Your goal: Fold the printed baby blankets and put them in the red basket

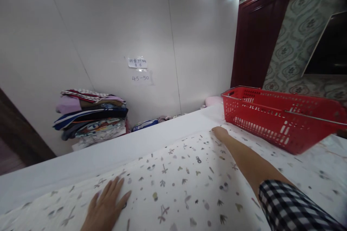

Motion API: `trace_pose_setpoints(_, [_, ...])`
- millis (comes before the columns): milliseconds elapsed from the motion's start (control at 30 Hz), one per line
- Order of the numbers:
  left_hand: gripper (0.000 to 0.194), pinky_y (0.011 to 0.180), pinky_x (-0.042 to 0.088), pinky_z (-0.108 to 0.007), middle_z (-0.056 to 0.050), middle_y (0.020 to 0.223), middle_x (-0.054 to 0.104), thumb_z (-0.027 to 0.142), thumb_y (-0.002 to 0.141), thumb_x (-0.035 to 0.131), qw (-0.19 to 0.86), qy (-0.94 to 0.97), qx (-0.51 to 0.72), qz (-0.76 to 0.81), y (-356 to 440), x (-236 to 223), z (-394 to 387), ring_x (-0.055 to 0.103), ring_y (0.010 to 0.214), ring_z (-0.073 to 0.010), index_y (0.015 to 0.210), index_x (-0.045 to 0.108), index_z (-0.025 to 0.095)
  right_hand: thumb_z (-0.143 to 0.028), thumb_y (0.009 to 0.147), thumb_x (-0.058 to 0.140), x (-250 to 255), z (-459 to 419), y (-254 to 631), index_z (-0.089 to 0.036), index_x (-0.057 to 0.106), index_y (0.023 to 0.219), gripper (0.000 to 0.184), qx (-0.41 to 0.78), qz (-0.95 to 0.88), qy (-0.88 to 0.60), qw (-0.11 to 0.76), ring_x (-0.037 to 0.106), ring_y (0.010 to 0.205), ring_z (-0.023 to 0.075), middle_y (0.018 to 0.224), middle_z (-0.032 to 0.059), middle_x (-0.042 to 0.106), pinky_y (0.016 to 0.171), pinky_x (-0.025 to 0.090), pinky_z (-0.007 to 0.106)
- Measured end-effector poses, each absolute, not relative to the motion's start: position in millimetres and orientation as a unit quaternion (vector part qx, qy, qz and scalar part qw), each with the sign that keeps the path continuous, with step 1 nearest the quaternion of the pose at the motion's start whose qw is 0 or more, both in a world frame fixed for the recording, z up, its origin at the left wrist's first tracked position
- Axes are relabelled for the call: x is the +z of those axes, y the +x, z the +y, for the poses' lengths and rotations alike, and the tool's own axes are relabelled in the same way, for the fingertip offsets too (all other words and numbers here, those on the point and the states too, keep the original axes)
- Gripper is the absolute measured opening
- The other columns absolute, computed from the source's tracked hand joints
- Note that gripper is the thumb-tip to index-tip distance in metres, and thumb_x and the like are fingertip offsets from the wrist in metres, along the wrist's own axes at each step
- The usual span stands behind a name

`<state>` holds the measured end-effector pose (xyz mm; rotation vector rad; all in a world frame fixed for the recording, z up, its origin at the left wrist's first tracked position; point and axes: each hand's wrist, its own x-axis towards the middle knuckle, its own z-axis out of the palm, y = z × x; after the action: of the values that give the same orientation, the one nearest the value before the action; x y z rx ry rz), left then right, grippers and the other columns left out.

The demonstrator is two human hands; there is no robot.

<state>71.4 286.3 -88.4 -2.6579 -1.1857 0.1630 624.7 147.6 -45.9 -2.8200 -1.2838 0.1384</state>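
A white cloth (176,180) printed with small grey and brown motifs lies spread over a white table (108,155). My left hand (107,205) rests flat on the cloth near its left part, fingers stretched out. My right hand (220,133) reaches far forward to the cloth's far corner beside a red basket; its fingers look curled at the cloth's edge, but they are small and partly hidden. The right arm wears a black-and-white checked sleeve (290,205).
A red plastic basket (282,119) with metal handles stands on the table at the right. A stack of folded clothes (90,113) sits against the white wall at the left. Paper notes (138,68) hang on the wall. A dark red door (255,43) is behind.
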Motion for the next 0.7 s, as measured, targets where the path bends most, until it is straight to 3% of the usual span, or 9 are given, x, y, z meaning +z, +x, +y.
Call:
trace_pose_setpoints(133, [0.057,0.111,0.013,-0.059,-0.001,0.151,0.020,0.011,0.080,0.035,0.127,-0.909,0.052,-0.393,69.7,-85.9,283.1,0.013,0.140,-0.0292,0.127,0.050,0.040,-0.035,0.094,0.052,-45.4,153.3,628.9,-0.015,0.058,0.112,0.028,0.052,-0.421,-0.906,-0.011,0.058,0.098,0.0197,0.111,0.0079,0.060,0.086,0.048,0.040])
trace_pose_setpoints(433, [0.057,0.112,0.013,-0.058,0.003,0.151,0.021,0.010,0.080,0.033,0.087,-0.916,0.012,-0.392,69.7,-86.2,281.9,0.008,0.141,-0.0265,0.126,0.053,0.038,-0.038,0.095,0.048,-42.1,156.2,633.7,-0.015,0.054,0.115,0.031,0.048,-0.424,-0.904,-0.039,0.058,0.090,0.0185,0.106,0.0080,0.059,0.078,0.049,0.036])
trace_pose_setpoints(700, [0.060,0.113,0.010,-0.058,0.003,0.152,0.020,0.007,0.079,0.032,0.100,-0.914,0.018,-0.393,69.8,-84.2,278.6,0.006,0.141,-0.0261,0.126,0.052,0.038,-0.014,0.092,0.039,-46.0,153.5,633.3,-0.016,0.055,0.113,0.027,0.023,-0.425,-0.904,-0.037,0.059,0.092,0.0206,0.105,0.0126,0.062,0.073,0.044,0.030])
